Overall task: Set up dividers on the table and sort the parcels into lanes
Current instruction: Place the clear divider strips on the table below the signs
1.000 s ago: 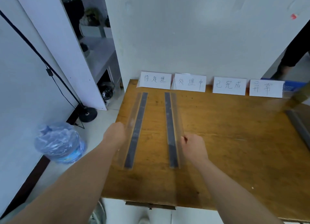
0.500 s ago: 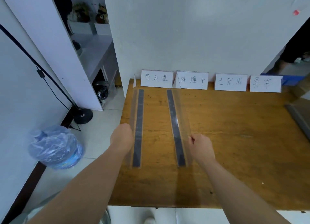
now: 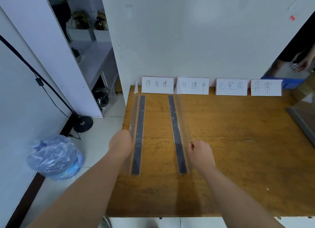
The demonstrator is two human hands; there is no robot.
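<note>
Head view: your left grip (image 3: 121,145) curls round the near part of the left divider (image 3: 139,134). Your right grip (image 3: 201,153) pinches the clear upright wall of the right divider (image 3: 176,132). Both dividers lie on the wooden bench (image 3: 238,151), running near to far. At the far edge, the 待处理 card (image 3: 157,84), the 处理中 card (image 3: 193,85), the 己完成 card (image 3: 231,86) and the 异常 card (image 3: 265,87) stand against the white wall (image 3: 187,40).

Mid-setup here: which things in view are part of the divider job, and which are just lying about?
Job: left divider, held by left hand; right divider, pinched by right hand; label cards, four of them; table. No parcels in view.
Lying about: wrapped water jug; stand base; blue crate; shelf toys.
</note>
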